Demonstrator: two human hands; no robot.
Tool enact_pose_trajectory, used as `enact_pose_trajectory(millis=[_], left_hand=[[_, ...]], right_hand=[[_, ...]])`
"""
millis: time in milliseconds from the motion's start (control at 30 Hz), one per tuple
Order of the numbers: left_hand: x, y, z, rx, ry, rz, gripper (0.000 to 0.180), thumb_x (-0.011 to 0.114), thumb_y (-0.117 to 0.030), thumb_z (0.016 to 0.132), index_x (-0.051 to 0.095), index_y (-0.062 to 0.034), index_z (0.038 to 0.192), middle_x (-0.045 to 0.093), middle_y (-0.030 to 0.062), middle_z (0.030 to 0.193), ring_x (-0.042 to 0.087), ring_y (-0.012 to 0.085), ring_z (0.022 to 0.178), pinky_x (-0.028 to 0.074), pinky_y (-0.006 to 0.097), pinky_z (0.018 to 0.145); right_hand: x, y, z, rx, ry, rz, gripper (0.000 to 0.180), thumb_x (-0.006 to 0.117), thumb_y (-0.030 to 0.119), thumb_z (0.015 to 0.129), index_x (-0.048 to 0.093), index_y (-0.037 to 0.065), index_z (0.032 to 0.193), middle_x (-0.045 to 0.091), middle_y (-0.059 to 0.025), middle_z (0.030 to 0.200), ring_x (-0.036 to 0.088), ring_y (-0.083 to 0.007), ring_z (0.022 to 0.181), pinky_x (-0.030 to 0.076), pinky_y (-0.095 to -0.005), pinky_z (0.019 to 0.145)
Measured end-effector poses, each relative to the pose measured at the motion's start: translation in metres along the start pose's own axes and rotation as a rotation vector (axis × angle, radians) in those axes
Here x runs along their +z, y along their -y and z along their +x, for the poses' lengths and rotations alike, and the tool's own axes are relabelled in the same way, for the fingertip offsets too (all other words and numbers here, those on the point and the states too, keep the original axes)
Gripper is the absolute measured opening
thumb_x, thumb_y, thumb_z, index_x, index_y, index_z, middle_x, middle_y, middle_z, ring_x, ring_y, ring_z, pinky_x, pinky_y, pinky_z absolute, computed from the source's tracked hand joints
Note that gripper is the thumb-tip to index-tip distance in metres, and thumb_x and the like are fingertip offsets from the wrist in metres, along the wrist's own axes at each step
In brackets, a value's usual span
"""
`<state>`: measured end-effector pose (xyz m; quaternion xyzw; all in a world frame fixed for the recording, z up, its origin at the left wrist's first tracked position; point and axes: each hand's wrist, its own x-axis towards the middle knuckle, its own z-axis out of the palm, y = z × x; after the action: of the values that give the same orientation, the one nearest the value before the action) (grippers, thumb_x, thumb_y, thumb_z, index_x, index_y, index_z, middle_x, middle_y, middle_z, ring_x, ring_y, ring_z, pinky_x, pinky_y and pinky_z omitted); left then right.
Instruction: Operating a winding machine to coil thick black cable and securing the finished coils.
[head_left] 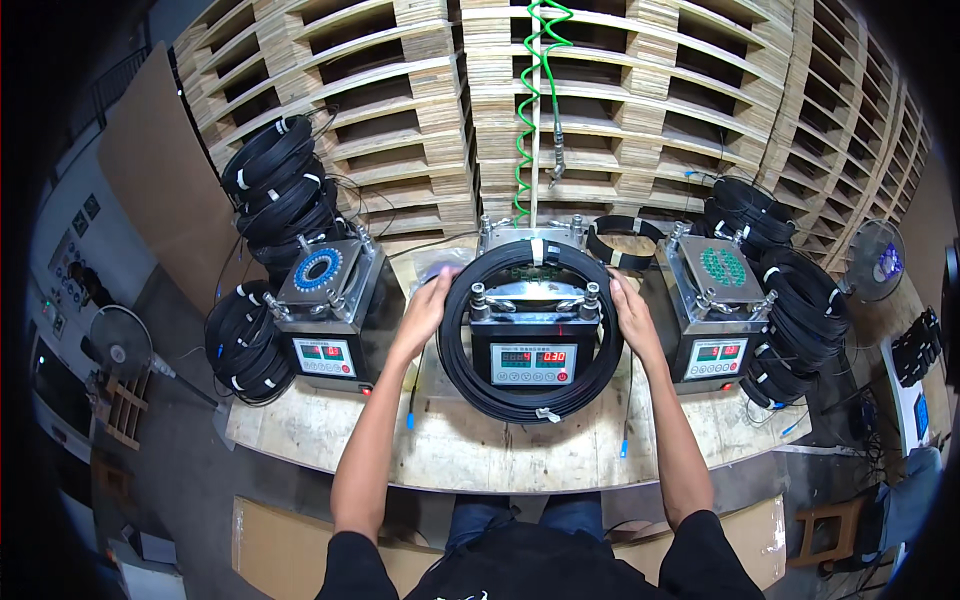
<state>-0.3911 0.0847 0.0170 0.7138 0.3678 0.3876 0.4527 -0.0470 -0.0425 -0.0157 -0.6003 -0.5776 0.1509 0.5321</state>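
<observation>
Between my two hands a coil of black cable (454, 345) stands raised like a ring, tied with a white tie at its top and bottom. My left hand (427, 308) grips its left side, and my right hand (632, 315) grips the right side, fingers mostly behind the coil. Through the ring shows the middle bench machine (530, 364), with a lit red and green display and metal posts on top. Two thin cable ends hang down, each tipped with a blue connector, one left (410, 421) and one right (624, 448).
A machine with a blue ring plate (318, 270) stands left, another with a green-dotted plate (722, 267) right. Cable coils are piled beside both (270, 215) (800, 310). A small coil (625, 226) lies behind. A green spiral air hose (527, 110) hangs before stacked wooden pallets (400, 95).
</observation>
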Motion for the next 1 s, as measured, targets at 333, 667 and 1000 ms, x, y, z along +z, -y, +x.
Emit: enact_pose_trajectory(millis=[333,667,1000], left_hand=[[-0.005,0.034,-0.109,-0.253,-0.160,0.031,0.043,0.044,-0.010,0.104,0.049,-0.0106,0.147,0.061,0.0048,0.085,0.060,0.0072,0.069,0.050,0.026,0.054],[-0.014,0.032,-0.135,-0.223,-0.324,-0.617,0.031,0.042,-0.029,0.110,0.049,-0.0060,0.129,0.034,-0.0043,0.065,0.028,0.0030,0.047,0.019,0.022,0.040],[-0.048,0.020,-0.087,-0.135,-0.182,-0.070,0.019,0.055,-0.026,0.104,0.061,-0.0082,0.104,0.065,0.0018,0.068,0.050,0.0030,0.057,0.034,0.022,0.049]], right_hand=[[-0.027,0.003,-0.110,0.527,-0.044,0.111,0.044,0.051,0.038,0.105,0.057,0.000,0.127,0.062,-0.0080,0.079,0.057,-0.0136,0.066,0.047,-0.0279,0.060],[-0.057,0.016,-0.167,0.620,0.054,0.602,0.026,0.053,0.025,0.105,0.062,0.001,0.105,0.050,-0.0007,0.065,0.051,-0.0101,0.050,0.042,-0.0271,0.044],[-0.087,0.014,-0.117,0.408,0.197,0.145,0.024,0.058,0.024,0.102,0.058,0.004,0.089,0.058,-0.0009,0.063,0.051,-0.0056,0.051,0.036,-0.0225,0.044]])
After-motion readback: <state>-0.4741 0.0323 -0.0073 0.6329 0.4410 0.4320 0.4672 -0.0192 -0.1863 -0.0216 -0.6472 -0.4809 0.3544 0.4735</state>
